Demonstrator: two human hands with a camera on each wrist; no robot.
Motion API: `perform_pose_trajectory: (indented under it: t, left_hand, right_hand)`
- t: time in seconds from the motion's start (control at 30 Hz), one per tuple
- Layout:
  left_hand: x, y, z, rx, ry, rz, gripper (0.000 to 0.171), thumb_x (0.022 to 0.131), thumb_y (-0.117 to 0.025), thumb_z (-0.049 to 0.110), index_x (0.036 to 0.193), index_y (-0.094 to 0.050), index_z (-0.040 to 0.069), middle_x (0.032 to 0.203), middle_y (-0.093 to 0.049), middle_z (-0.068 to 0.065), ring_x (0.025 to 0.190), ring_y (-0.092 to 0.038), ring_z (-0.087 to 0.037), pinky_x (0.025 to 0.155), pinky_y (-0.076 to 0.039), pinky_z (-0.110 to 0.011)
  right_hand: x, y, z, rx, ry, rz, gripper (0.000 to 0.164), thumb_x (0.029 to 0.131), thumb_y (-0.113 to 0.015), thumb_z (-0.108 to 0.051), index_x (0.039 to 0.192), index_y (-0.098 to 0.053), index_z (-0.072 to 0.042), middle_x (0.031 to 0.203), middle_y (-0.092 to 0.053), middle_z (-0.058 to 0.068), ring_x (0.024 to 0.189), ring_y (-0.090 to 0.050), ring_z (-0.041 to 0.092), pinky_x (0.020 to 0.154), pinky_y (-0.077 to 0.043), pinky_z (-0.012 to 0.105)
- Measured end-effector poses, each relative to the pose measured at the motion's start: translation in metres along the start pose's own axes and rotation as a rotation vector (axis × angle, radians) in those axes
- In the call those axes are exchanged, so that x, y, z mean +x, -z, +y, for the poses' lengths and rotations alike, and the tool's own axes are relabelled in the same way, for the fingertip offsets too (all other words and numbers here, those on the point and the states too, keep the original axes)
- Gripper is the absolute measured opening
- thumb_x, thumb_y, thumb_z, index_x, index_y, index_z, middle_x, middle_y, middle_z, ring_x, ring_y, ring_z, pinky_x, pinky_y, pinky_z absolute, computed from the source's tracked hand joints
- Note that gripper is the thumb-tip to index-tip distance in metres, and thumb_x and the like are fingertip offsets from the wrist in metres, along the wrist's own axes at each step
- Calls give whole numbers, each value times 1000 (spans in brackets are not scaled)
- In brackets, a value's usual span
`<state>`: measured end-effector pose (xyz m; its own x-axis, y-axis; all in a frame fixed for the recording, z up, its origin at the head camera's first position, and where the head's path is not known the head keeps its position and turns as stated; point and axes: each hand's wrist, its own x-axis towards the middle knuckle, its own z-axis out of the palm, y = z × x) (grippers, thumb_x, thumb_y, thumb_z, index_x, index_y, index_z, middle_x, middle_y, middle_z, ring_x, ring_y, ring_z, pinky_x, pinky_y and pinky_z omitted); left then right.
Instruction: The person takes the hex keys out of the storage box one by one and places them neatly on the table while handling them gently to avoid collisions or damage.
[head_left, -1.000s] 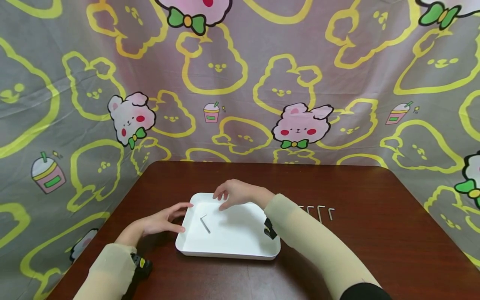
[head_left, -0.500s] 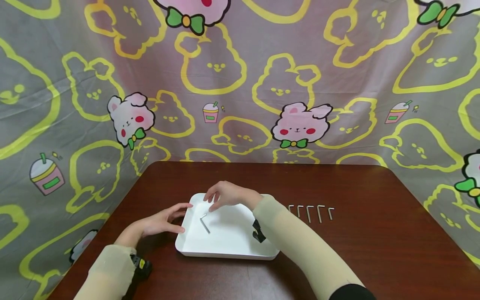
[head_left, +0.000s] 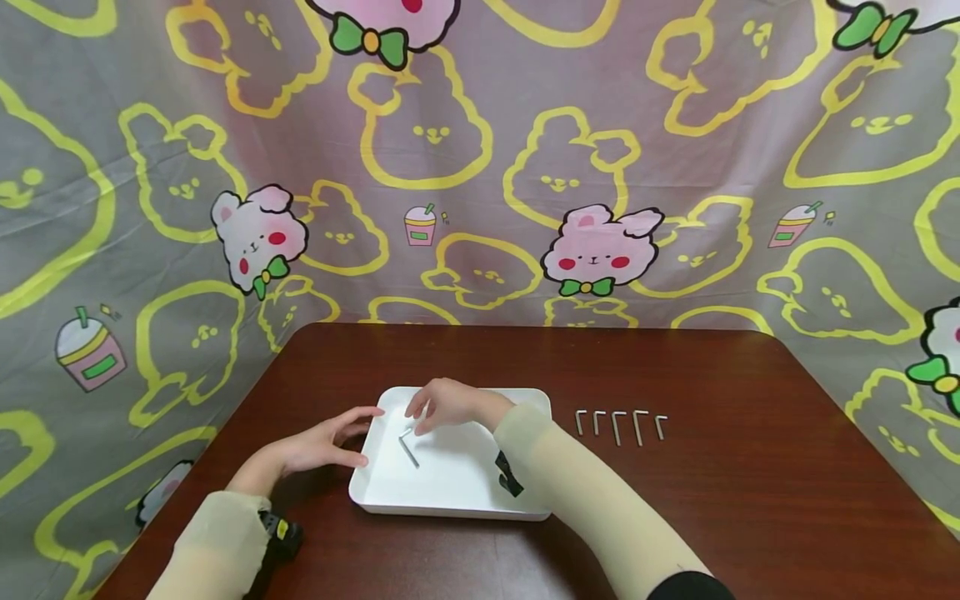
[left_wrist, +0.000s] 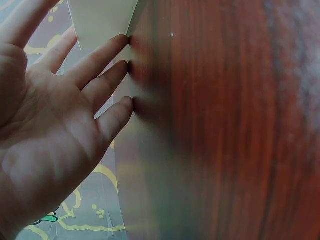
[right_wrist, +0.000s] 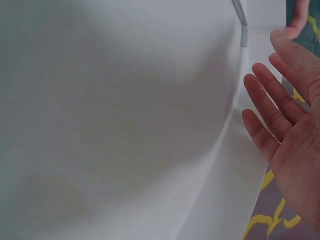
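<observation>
A small silver hex key lies in the left part of a white rectangular tray. My right hand hovers over the tray, thumb and fingers slightly bent, close to the key's short arm. The right wrist view shows nothing in this hand, with the hex key beyond its fingertips. At the tray's left end is my left hand, its spread fingers and thumb right at the rim. The left wrist view has the left hand's fingertips at the wooden tabletop, beside a corner of the tray.
Several more hex keys lie in a row on the dark wooden table, right of the tray. A curtain with cartoon rabbits hangs behind and at the sides of the table. Dark wrist cameras sit on the sleeves.
My right hand has moved left across the tray, then lowered toward the hex key. The row of hex keys on the right has come fully into view. My left hand has stayed put.
</observation>
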<state>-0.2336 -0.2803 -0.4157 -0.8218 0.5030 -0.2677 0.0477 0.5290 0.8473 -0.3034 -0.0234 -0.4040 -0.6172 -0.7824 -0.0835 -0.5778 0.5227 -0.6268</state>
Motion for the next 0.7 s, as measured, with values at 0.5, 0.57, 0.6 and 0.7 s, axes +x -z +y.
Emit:
perform_pose_trajectory:
  t: [0.5,0.57,0.6,0.7]
  left_hand:
    - [1,2,-3,0,-11,-14,77,87,-73,21,150,-28,13,154,-23,-26,138,-23,-48,102,-22,-70]
    - [1,2,-3,-8,-13,-13,77,87,-73,21,150,-28,14,154,-23,-25,139,-23,-47,102,-22,-70]
    - [1,2,-3,-9,-17,-15,77,87,-72,21,150,-28,13,154,-22,-26,138,-23,-47,102,-22,-70]
    - [1,2,-3,-10,-17,-17,77,87,-72,20,150,-28,14,154,-22,-25,139,-23,-47,102,-23,-69]
  right_hand:
    - [8,-20,4,-38,-69,23,28,81,-81,-13,109,-75,-12,92,-60,-8,78,-55,5,73,-44,17]
    - [9,-21,5,-44,-58,28,26,81,-81,-12,106,-76,-12,89,-60,-8,77,-54,4,73,-43,16]
    - [10,-22,5,-47,-51,30,24,81,-81,-11,104,-76,-11,87,-59,-8,77,-53,4,73,-43,16]
    - [11,-24,7,-59,-15,42,18,80,-81,-8,97,-77,-10,83,-59,-8,75,-52,3,72,-43,15]
